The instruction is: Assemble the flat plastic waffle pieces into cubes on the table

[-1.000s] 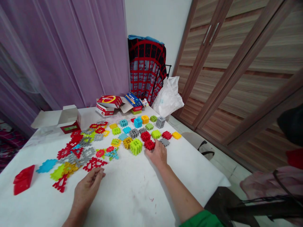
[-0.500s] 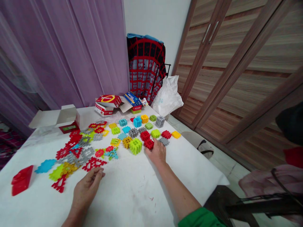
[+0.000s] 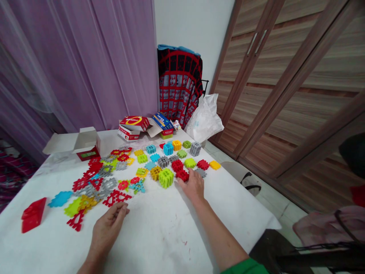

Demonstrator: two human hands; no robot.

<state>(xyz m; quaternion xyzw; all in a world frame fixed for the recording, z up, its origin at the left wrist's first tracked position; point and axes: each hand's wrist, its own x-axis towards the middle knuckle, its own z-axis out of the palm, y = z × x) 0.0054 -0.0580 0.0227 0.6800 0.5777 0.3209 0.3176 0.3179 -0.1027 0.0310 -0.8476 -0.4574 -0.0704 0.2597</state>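
Colourful plastic interlocking blocks lie scattered on a white table [image 3: 159, 232]. My right hand [image 3: 194, 187] lies palm down with fingers stretched out, its fingertips touching a red block [image 3: 182, 175] beside a green cube [image 3: 166, 177]. My left hand [image 3: 110, 225] rests on the table with fingers loosely curled, holding nothing, just below a flat red lattice piece [image 3: 116, 197]. Flat pieces in red, grey, yellow and blue [image 3: 91, 182] spread to the left; assembled cubes [image 3: 176, 154] stand further back.
A red wedge piece [image 3: 32, 214] lies at the far left. Open cardboard boxes [image 3: 82, 142] and red-blue cartons [image 3: 142, 126] stand at the table's back. A white plastic bag [image 3: 205, 120], a red-black cloth and wooden wardrobe doors [image 3: 285, 83] are to the right. Purple curtains hang behind.
The view shifted slightly. My right hand stays at the red block, fingers a little more spread. The left hand has hardly moved.
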